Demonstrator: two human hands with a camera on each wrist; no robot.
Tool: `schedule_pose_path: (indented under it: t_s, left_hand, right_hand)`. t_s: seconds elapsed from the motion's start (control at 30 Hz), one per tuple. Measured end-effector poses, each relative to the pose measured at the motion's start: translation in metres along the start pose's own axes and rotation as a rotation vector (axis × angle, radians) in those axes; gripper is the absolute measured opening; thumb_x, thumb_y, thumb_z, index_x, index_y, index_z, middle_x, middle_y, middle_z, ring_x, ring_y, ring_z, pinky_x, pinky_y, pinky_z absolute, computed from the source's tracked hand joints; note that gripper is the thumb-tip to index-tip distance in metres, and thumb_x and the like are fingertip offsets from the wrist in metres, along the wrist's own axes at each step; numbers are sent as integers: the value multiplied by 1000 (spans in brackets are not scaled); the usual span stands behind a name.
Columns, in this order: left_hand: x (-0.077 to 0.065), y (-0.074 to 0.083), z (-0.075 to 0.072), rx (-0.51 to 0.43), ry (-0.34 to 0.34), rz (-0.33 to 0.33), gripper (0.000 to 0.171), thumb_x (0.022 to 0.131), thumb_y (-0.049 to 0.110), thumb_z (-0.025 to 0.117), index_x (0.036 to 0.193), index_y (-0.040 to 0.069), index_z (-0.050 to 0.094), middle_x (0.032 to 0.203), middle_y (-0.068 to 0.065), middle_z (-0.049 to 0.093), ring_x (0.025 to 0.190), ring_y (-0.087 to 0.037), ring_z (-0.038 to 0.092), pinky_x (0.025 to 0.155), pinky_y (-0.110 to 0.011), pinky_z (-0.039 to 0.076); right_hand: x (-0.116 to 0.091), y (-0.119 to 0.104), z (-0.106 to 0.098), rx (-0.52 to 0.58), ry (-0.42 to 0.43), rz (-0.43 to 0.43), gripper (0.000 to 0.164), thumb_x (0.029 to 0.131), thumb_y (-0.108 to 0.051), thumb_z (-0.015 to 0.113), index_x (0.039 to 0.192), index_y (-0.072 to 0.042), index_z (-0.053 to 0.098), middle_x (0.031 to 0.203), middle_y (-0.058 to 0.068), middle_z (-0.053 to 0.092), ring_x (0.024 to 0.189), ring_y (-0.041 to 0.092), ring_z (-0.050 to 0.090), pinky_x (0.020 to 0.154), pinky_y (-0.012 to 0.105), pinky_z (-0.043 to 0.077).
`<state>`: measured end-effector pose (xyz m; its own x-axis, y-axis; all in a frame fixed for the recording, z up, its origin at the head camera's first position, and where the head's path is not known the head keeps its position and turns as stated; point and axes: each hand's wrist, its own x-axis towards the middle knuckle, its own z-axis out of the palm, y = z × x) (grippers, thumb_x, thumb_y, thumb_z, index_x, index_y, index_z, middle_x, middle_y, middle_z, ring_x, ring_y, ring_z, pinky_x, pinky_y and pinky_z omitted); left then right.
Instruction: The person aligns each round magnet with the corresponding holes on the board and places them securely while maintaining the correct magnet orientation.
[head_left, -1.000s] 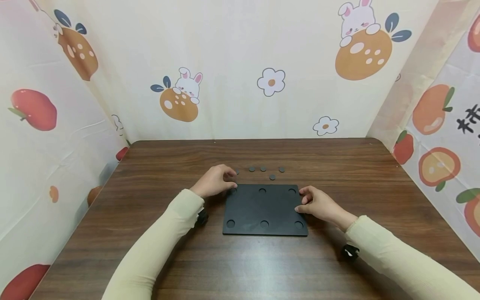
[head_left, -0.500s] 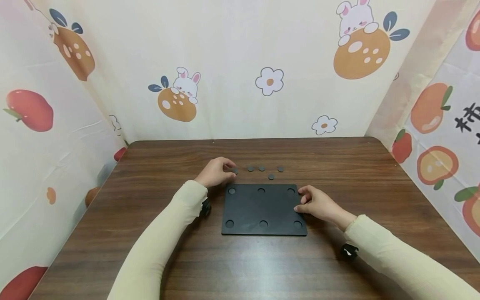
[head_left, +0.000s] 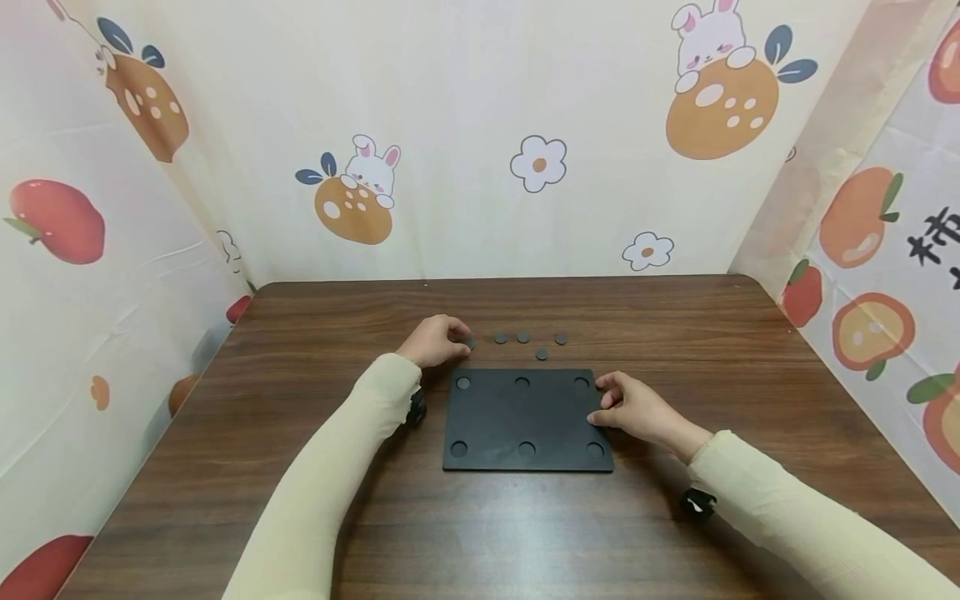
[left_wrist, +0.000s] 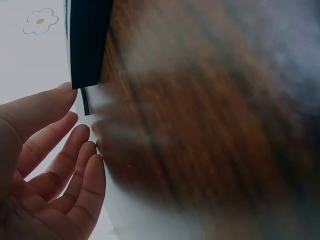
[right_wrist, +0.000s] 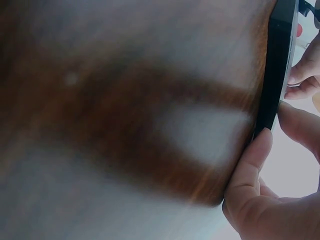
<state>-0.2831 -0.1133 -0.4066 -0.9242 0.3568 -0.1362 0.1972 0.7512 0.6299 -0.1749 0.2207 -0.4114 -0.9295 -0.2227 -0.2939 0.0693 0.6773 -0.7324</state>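
Observation:
A flat black board (head_left: 525,408) with several round recesses lies on the table. A dark disc fills its far left recess (head_left: 463,383). Behind the board's far left corner, my left hand (head_left: 433,340) pinches a small dark disc (head_left: 470,342) between thumb and fingers, close to the tabletop; in the left wrist view this disc (left_wrist: 85,102) shows edge-on between the thumb tip and forefinger. My right hand (head_left: 641,408) holds the board's right edge, thumb over the top face. In the right wrist view its fingertip (right_wrist: 264,140) meets the board's side (right_wrist: 280,60).
Several more dark discs (head_left: 522,337) lie loose on the brown wooden table (head_left: 360,308) behind the board. A printed curtain (head_left: 465,208) hangs along the table's back edge, with others at both sides.
My left hand has moved from the board's far left recess back to the disc behind it, uncovering the filled recess. In the last half second it barely moves. The right hand stays on the edge.

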Motion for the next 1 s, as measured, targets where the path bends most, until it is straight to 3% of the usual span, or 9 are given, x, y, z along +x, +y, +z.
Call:
schedule_pose_path:
  t_s: [0.33,0.57,1.0]
  left_hand:
    - [7,-3,2,35,-11,-24,30,89,18,73,118,9,69,114,-8,68,105,-22,63,90,-37,52]
    - [8,-2,3,10,-11,-38,28,88,16,74,115,10,71,109,-7,69,101,-21,63,88,-35,52]
    - [11,-3,4,9,16,-58,21,87,17,76,107,12,75,111,-5,71,106,-23,64,91,-38,53]
  right_hand:
    - [0,0,1,-10,3,3,62,85,-16,76,133,5,44,93,8,55,79,20,51,69,32,42]
    - [0,0,0,-7,-1,-4,61,85,-16,76,133,5,44,92,8,55,79,20,51,69,32,42]
    - [0,1,1,-9,-3,-2,62,85,-17,76,134,5,44,93,8,55,78,20,50,69,32,42]
